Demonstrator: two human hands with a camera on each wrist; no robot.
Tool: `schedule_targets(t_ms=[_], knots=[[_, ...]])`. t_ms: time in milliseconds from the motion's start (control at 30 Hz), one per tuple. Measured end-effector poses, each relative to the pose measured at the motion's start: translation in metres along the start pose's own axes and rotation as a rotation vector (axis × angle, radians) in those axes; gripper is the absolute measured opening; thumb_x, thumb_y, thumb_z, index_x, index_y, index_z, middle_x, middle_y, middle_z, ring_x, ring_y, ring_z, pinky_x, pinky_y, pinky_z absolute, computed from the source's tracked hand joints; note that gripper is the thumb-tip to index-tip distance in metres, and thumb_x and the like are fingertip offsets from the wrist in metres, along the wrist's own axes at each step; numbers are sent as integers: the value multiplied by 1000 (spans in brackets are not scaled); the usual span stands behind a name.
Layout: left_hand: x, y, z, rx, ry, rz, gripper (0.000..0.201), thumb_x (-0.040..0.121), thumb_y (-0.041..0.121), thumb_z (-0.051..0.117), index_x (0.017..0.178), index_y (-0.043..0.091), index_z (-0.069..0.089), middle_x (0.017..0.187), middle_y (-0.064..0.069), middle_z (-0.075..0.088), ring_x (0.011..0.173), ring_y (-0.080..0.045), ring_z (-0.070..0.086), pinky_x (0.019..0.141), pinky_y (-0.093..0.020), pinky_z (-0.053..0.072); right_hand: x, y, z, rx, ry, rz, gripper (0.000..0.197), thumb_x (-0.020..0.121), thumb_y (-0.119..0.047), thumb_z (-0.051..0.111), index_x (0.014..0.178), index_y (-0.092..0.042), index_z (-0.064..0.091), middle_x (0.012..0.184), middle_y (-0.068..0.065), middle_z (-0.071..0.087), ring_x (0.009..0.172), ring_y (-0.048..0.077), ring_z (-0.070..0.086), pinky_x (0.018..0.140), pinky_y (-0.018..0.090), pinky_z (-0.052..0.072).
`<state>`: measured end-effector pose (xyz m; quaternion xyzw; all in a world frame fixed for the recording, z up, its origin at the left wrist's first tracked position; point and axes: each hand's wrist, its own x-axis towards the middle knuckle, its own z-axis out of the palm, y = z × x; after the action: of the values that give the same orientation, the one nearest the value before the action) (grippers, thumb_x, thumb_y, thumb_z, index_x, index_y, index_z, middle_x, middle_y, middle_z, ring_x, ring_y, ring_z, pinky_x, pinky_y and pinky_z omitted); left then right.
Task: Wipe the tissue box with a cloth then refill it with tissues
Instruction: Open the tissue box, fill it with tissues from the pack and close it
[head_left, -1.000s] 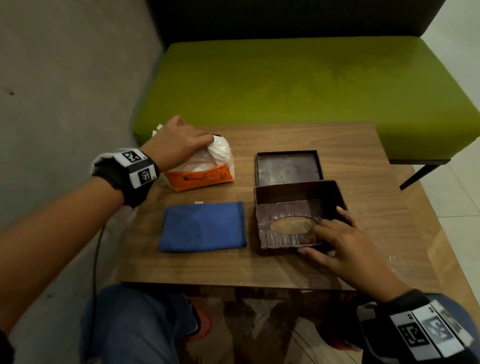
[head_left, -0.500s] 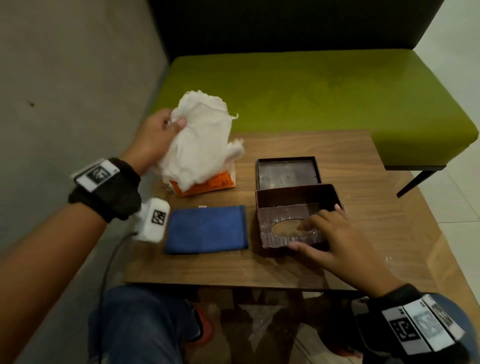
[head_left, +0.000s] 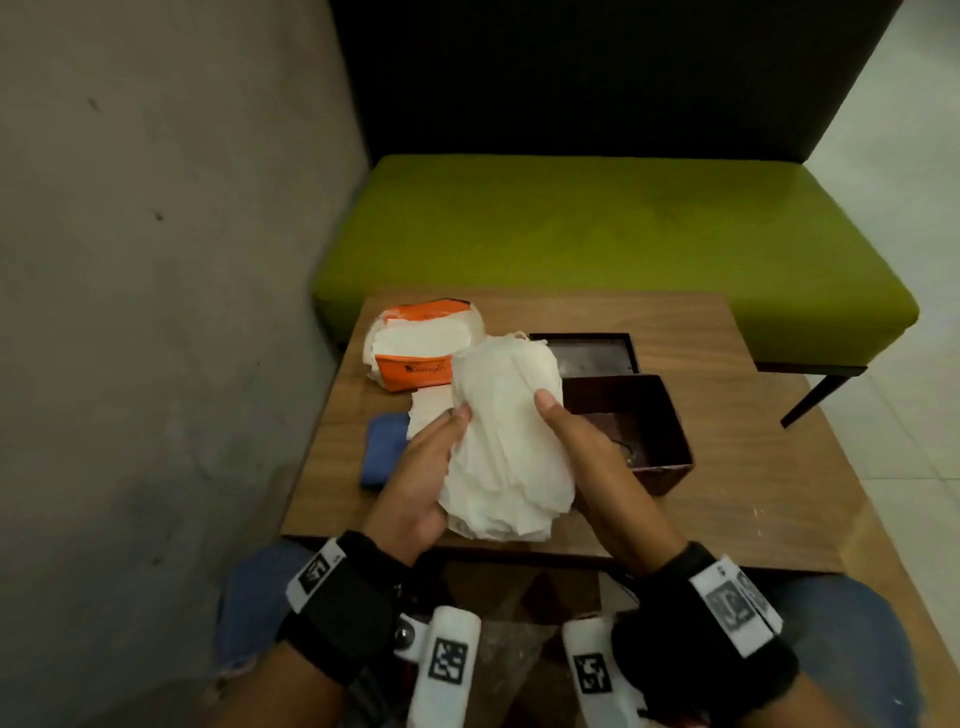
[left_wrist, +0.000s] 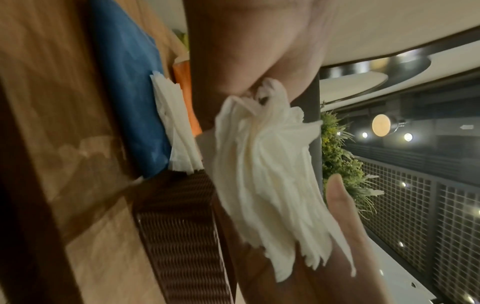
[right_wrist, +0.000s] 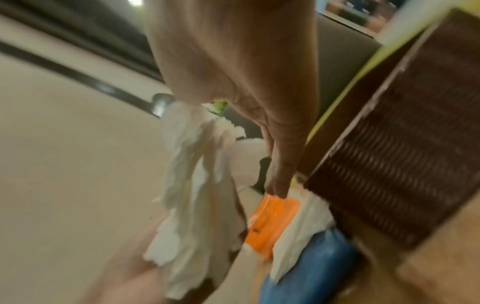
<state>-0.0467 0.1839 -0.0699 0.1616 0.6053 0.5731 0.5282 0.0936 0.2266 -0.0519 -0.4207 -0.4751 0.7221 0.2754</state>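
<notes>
A thick stack of white tissues (head_left: 509, 436) hangs above the table's front middle, held between both hands. My left hand (head_left: 421, 467) grips its left side with the thumb on top. On its right side my right hand (head_left: 576, 447) grips it the same way. The brown ribbed tissue box (head_left: 639, 431) stands just right of the stack, its open side up. Its flat brown panel (head_left: 592, 353) lies behind it. The wrist views show the tissues (left_wrist: 267, 164) (right_wrist: 192, 185) fanned out, with the box (left_wrist: 176, 236) (right_wrist: 402, 164) close by.
An orange tissue pack (head_left: 415, 358) lies torn open at the table's back left. A folded blue cloth (head_left: 382, 447) lies left of my hands, with a few loose tissues (head_left: 426, 415) on it. The small wooden table (head_left: 727, 509) meets a green bench (head_left: 597, 234) behind and a wall on the left.
My left hand pulled the tissues out of the orange pack and brought them to the front middle. The right hand let go of the box and took hold of the stack.
</notes>
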Motion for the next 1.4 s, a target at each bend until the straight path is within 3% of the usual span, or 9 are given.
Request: schedule_targets(t_ms=[167, 267, 433, 567, 733, 933, 1167, 1267, 1400], knots=[[-23, -17, 10, -230, 34, 4, 26, 97, 28, 41, 113, 16, 58, 91, -1, 68, 84, -19, 63, 69, -33, 51, -8, 5, -1, 311, -87, 190, 33, 91, -47, 56, 111, -21, 63, 106, 7, 75, 101, 25, 70, 95, 43, 52], [-33, -20, 19, -233, -41, 76, 29, 89, 44, 47, 111, 30, 59, 107, 1, 70, 100, -19, 65, 84, -36, 53, -8, 8, 5, 268, -32, 155, 34, 92, -41, 59, 118, -19, 61, 101, 6, 76, 93, 23, 73, 81, 39, 59], [-36, -19, 21, -255, -54, 123, 61, 71, 64, 48, 123, 32, 53, 119, -4, 66, 106, -22, 64, 96, -45, 49, -10, 15, 7, 239, -28, 80, 43, 93, -38, 58, 132, -20, 54, 115, 5, 72, 105, 23, 69, 91, 42, 56], [-35, -12, 12, -182, -2, 208, 23, 97, 35, 37, 99, 25, 58, 77, 13, 72, 68, 3, 68, 61, -16, 55, -10, 13, -4, 258, -48, 36, 31, 93, -36, 58, 123, -25, 59, 104, -3, 75, 95, 17, 72, 76, 35, 59], [-31, -10, 3, 79, -122, 61, 27, 89, 26, 57, 116, 25, 60, 114, -1, 68, 108, -22, 62, 98, -45, 48, -11, 18, -6, 268, -59, 59, 32, 92, -33, 60, 122, -23, 57, 107, 3, 74, 95, 21, 72, 73, 35, 60], [-23, -8, -4, 31, -94, 134, 50, 78, 34, 70, 124, 35, 50, 128, -4, 58, 112, -23, 61, 93, -44, 51, -9, 23, -12, 220, -32, 36, 30, 90, -21, 65, 119, -23, 59, 111, 2, 73, 99, 22, 71, 82, 39, 59], [-30, -9, -17, -475, -63, 163, 52, 93, 31, 23, 134, 15, 50, 126, -13, 62, 113, -29, 58, 95, -43, 43, -8, 23, -20, 261, 13, 28, 28, 90, -20, 63, 118, -23, 60, 105, 1, 75, 96, 22, 72, 77, 38, 59], [-33, -4, -7, -370, -7, 154, 51, 96, 49, 31, 130, 18, 53, 123, -8, 64, 114, -26, 60, 99, -46, 44, -8, 23, -21, 268, 27, 28, 26, 92, -19, 60, 118, -22, 61, 104, 2, 75, 95, 22, 72, 76, 37, 59], [-35, -7, 10, -6, 136, 286, 30, 88, 24, 62, 117, 20, 58, 112, 1, 66, 106, -19, 62, 93, -38, 50, -9, 23, -21, 259, 41, 13, 22, 93, -18, 58, 114, -23, 61, 103, 3, 75, 94, 24, 72, 77, 40, 60]])
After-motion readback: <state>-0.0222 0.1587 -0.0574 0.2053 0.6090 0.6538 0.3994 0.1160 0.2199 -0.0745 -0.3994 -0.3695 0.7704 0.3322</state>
